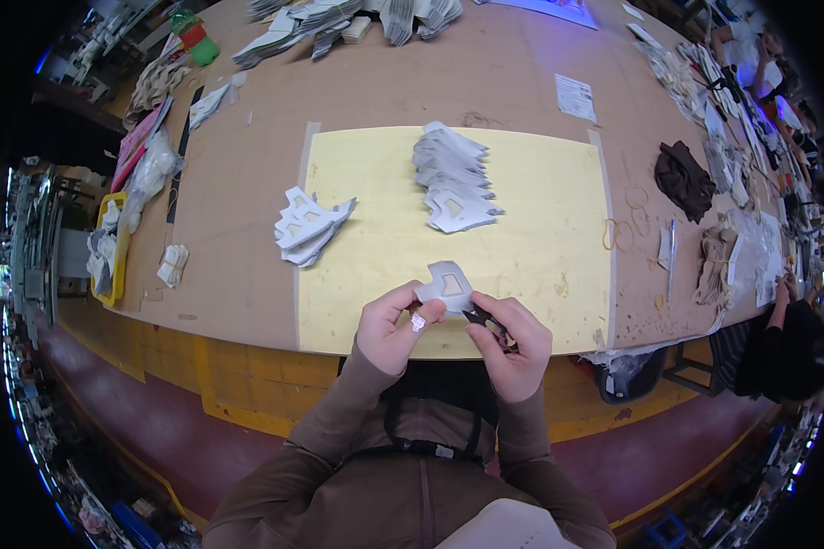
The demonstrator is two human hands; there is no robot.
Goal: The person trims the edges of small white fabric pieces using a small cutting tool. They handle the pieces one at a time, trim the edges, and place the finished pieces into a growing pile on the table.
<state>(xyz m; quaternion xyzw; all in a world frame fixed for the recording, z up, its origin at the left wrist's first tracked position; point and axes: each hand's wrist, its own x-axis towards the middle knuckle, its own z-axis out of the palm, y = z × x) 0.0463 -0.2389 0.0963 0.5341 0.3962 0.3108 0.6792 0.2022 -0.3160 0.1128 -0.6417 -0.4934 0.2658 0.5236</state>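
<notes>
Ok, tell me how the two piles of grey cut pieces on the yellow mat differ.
The left pile lies at the yellow mat's left edge, partly on the brown table; the middle pile lies fully on the mat. The left pile is short and fanned out; the middle pile is longer, running away from the person. Both hold flat grey pieces with cut-out windows.

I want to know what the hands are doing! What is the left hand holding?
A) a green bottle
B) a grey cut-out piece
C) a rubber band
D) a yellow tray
B: the left hand pinches a grey cut-out piece over the yellow mat, while the right hand holds a small dark tool against it.
</notes>
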